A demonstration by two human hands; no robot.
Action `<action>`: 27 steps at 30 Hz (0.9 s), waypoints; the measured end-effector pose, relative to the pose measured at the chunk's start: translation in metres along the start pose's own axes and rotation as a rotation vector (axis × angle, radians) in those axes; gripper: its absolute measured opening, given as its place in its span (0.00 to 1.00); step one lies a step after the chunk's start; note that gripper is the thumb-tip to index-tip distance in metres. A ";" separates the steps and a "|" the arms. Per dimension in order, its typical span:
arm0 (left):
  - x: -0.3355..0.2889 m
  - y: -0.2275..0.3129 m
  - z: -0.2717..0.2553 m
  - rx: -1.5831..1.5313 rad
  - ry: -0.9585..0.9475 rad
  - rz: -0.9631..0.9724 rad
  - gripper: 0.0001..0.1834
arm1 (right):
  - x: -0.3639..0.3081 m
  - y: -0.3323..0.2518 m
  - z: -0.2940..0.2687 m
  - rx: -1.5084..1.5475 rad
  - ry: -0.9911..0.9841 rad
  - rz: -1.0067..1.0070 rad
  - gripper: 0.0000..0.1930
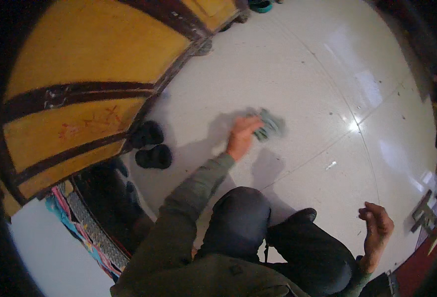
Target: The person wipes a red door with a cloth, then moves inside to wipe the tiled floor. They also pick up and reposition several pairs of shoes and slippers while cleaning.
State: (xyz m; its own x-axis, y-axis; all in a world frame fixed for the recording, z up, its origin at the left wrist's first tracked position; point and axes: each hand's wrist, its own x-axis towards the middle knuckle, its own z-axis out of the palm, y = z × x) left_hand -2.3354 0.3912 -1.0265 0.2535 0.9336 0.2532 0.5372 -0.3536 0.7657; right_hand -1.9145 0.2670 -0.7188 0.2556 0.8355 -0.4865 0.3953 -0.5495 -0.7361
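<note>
My left hand point(242, 137) reaches out over the pale tiled floor, its fingers closed on a grey-green cloth point(269, 124). The cloth is bunched up and smeared by motion, and it appears to lie against the floor. Part of it is hidden under my fingers. Off to the right, my right hand point(378, 228) hangs beside my knee with its fingers loosely bent and nothing visible in them. My dark-trousered knees point(241, 218) are bent between the two hands.
A yellow wooden cabinet point(99, 44) with dark brown trim stands along the left. Black shoes point(153, 156) sit at its foot. Small bits of debris point(331, 165) dot the shiny floor tiles point(307, 89). At the right edge is a metal object point(425, 210); a white surface point(45, 252) lies lower left.
</note>
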 end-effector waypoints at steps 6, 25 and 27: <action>-0.008 -0.145 -0.164 0.493 0.451 -0.569 0.25 | 0.010 -0.013 0.010 -0.081 0.019 -0.044 0.09; -0.054 0.025 -0.016 -0.059 -0.166 -0.319 0.26 | 0.066 -0.049 0.112 -0.141 -0.541 -0.404 0.07; -0.069 0.042 -0.022 0.006 -0.283 -0.405 0.25 | 0.086 -0.032 0.122 -0.188 -0.665 -0.475 0.09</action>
State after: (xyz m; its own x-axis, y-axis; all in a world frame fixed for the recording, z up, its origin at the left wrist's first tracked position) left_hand -2.3477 0.3132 -0.9990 0.2318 0.9440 -0.2350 0.6419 0.0331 0.7661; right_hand -2.0128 0.3563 -0.7946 -0.5250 0.7692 -0.3642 0.4852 -0.0811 -0.8706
